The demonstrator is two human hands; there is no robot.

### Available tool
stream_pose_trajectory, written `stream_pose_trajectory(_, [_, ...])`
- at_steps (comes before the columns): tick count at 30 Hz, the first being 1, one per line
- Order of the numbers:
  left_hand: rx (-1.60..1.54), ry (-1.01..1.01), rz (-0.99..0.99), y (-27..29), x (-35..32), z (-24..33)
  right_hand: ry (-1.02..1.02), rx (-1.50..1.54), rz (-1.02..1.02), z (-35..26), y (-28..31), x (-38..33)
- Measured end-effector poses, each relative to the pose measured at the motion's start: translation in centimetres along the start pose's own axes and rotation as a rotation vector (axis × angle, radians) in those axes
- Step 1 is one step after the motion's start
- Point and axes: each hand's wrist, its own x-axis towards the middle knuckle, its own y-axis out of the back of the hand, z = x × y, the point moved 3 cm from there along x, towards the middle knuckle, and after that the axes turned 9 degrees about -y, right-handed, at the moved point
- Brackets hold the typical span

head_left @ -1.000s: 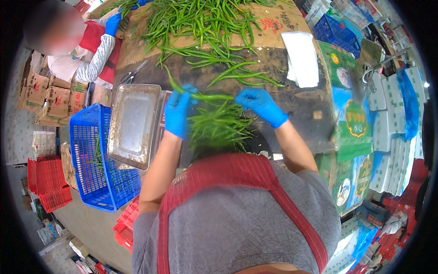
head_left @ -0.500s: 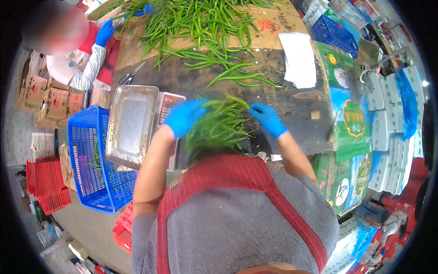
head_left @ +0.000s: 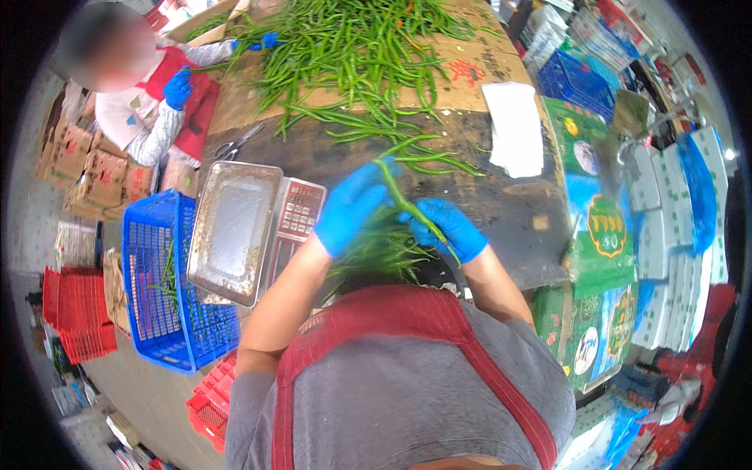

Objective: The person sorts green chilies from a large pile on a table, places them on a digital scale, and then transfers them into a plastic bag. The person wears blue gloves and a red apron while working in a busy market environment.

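While pinching a green chili pepper [head_left: 397, 194] in left hand [head_left: 354, 207], against bent fingers of right hand [head_left: 460, 233] (pinch unclear), right of the weighing scale [head_left: 299, 207]:
Likely light, smooth, bendy, snappable; best held gently mid-length.

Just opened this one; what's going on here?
The person's gloved right hand holds a long green pepper slantwise, with the left hand at its far end. A bunch of green peppers is nearer the apron. A larger pepper pile lies at the table's far side, with a co-worker to its left.
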Motion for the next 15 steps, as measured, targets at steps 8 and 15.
stream_pose_trajectory(8, [-0.203,0.087,0.28,3.6,-2.6,1.2,-0.046,-0.06,-0.126,1.3,-3.4,1.9])
stream_pose_trajectory(15, [-0.314,0.05,0.327,5.9,-4.7,0.9,-0.132,0.142,-0.249,1.1,-3.6,2.0])
